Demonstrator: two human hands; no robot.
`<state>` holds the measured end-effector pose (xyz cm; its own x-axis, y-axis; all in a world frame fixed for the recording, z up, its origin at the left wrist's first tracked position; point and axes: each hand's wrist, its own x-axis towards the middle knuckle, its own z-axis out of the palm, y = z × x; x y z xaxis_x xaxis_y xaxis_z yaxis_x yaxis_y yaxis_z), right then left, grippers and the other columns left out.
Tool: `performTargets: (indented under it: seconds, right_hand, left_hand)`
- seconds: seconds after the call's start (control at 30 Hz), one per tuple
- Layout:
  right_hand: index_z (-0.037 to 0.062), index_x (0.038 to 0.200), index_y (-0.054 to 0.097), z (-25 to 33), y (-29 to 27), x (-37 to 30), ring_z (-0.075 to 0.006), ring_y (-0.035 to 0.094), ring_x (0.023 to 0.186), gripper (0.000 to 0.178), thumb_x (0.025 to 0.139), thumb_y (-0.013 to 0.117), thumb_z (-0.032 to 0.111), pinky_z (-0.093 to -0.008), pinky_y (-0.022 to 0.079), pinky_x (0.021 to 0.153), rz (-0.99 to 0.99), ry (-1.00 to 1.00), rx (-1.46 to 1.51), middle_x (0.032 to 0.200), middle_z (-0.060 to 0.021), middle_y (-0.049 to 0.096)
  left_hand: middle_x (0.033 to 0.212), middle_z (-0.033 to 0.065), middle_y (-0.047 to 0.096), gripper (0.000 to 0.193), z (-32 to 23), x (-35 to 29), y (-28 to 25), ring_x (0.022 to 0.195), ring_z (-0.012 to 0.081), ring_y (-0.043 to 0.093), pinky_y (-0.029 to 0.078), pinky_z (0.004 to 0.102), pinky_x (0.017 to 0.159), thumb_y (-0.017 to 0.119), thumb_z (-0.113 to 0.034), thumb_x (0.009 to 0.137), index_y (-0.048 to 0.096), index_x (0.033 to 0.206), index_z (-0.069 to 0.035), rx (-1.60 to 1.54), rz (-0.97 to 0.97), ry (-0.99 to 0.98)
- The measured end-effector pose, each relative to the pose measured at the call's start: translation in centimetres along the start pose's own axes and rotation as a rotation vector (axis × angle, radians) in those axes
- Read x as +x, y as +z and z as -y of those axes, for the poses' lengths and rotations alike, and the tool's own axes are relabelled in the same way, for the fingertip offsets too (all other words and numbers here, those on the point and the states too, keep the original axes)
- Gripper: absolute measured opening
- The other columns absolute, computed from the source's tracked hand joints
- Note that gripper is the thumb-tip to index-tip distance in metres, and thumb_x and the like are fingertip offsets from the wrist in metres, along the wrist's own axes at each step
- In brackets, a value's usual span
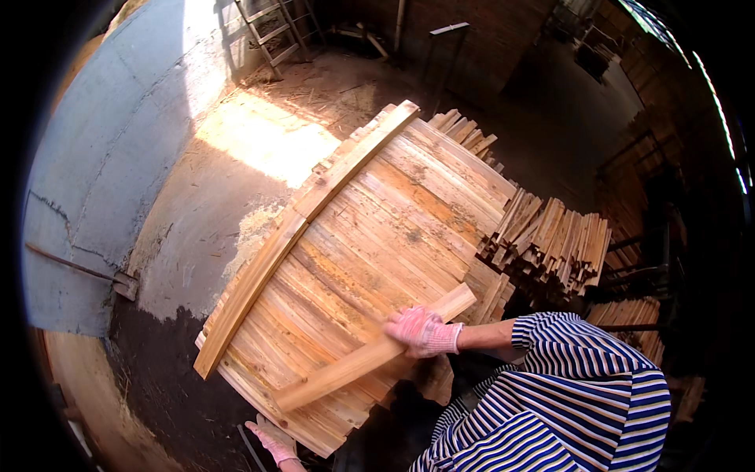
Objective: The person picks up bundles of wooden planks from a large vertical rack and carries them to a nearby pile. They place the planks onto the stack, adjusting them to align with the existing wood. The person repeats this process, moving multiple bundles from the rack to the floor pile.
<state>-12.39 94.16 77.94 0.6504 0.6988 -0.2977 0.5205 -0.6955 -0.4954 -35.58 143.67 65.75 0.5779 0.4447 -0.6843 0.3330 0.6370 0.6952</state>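
Note:
A wide layer of pale wooden boards lies side by side in front of me. Across it near its front edge rests a loose wooden plank, set at a slant. My right hand, in a pink-and-white knitted glove, is closed over that plank toward its right end. Low in the view, my left hand wears a matching glove; its fingers reach out beside the near left corner of the boards, holding nothing visible. Along the far left side, long wooden battens lie over the board ends.
Stacked wood strips stand to the right of the boards, with more piled below them. A grey wall rises at the left, where a shovel leans. At the back is a ladder, beside a sunlit patch of floor.

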Motion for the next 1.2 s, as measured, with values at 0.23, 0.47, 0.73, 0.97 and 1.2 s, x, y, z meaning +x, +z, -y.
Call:
performTargets:
  seconds: [0.23,0.47,0.73,0.97,1.2]
  right_hand:
    - [-0.0061,0.149,0.038,-13.7,-3.4,-12.2,-0.0335,0.057,0.127,0.105,0.071,0.094,0.038,-0.0419,0.050,0.109,-0.373,0.661,1.159,0.136,-0.0237,0.057]
    - [0.0115,0.081,0.041,-24.8,10.5,-21.8,-0.0073,0.042,0.066,0.018,0.096,0.047,0.003,-0.0228,0.038,0.065,-0.855,0.476,2.034,0.075,0.0060,0.037]
    - [0.0029,0.102,0.055,-19.5,17.1,-10.4,-0.0042,0.049,0.075,0.007,0.098,0.051,0.000,-0.0138,0.039,0.067,-1.049,0.494,2.003,0.091,0.0032,0.050]
    - [0.0061,0.113,0.056,-17.1,15.2,-14.7,-0.0095,0.056,0.083,0.029,0.090,0.071,0.015,-0.0245,0.047,0.082,-0.888,0.585,1.826,0.092,0.0013,0.058]
    - [0.0003,0.138,0.050,-14.7,1.7,-12.2,-0.0339,0.058,0.115,0.079,0.069,0.087,0.015,-0.0432,0.049,0.101,-0.497,0.778,0.348,0.124,-0.0165,0.058]
  left_hand:
    - [0.154,0.0128,0.040,0.097,1.2,1.6,-1.7,0.136,0.0325,0.043,0.035,0.0518,0.116,0.048,-0.077,0.095,0.030,0.163,-0.011,0.516,-0.221,-0.141]
    - [0.144,0.0150,0.046,0.103,1.6,0.9,1.6,0.129,0.0313,0.049,0.042,0.0511,0.112,0.062,-0.076,0.089,0.034,0.158,-0.004,0.474,-0.223,-0.121]
    - [0.097,0.0046,0.049,0.081,2.4,0.2,8.5,0.089,0.0237,0.052,0.050,0.0409,0.086,0.065,-0.077,0.086,0.061,0.124,-0.006,0.381,-0.347,-0.142]
    - [0.099,0.0000,0.054,0.074,3.2,1.7,1.5,0.083,0.0161,0.041,0.039,0.0295,0.083,0.060,-0.068,0.095,0.062,0.140,-0.009,0.532,-0.440,0.013]
    - [0.170,0.0183,0.021,0.112,-6.1,6.5,16.9,0.156,0.0403,0.018,0.022,0.0505,0.127,0.079,-0.056,0.082,0.020,0.166,-0.012,1.592,-0.635,0.673]
